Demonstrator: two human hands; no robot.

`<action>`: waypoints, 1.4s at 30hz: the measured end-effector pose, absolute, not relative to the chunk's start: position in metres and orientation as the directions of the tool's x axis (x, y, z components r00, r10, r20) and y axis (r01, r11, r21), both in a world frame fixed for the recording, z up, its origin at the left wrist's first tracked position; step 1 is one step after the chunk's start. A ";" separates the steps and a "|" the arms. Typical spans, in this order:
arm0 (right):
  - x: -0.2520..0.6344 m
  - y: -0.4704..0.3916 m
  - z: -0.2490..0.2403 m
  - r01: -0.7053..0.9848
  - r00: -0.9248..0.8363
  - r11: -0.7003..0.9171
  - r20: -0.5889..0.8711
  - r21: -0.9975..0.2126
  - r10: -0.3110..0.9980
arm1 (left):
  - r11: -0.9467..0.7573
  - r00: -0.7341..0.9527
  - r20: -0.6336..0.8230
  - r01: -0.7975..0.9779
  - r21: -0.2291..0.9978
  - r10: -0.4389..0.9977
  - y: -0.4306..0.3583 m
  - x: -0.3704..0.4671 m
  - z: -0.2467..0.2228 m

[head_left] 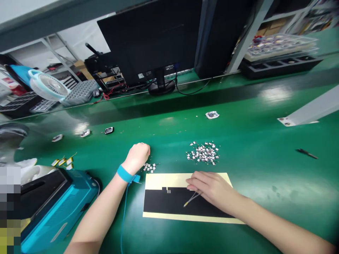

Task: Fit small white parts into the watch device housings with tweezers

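Note:
A yellow sheet [169, 180] with a wide black band [161, 203] lies on the green table; small dark and pale strips show near the band's upper left edge. My right hand [209, 187] is over the sheet's right part, its fingers closed around thin tweezers [191, 200] that point down-left. My left hand [137, 155], with a blue strap [124, 174] at the wrist, is closed beside a small group of white pieces [149, 168]; whatever its fingers hold is hidden. A larger pile of small white pieces with short leads [203, 153] lies beyond the sheet.
A teal and black machine [60, 208] stands at the left, with yellow-edged pieces [62, 162] behind it. A monitor [153, 42] and fan [50, 84] stand at the back. A black pen-like item [306, 153] and white metal post [312, 107] are at the right.

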State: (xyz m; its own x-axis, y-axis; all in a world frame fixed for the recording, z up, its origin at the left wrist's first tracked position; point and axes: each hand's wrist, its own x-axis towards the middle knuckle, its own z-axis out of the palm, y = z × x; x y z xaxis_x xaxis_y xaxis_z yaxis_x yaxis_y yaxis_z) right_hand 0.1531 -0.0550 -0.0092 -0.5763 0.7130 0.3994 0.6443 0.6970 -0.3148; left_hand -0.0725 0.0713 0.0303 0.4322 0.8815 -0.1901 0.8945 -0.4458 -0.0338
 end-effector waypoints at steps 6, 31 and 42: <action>0.144 -0.063 -0.015 0.629 -0.633 0.696 0.293 -0.346 0.717 | -0.472 0.461 -0.200 0.881 -0.011 0.865 0.070 -0.074 0.030; 0.144 -0.070 -0.012 0.823 -0.544 0.559 0.149 -0.097 0.826 | 0.189 0.488 -0.259 0.188 0.964 0.834 0.016 -0.019 0.013; 0.137 -0.077 -0.017 0.854 -0.483 0.496 0.111 -0.158 0.868 | 0.262 0.499 -0.175 -0.108 0.959 0.848 0.004 -0.007 -0.010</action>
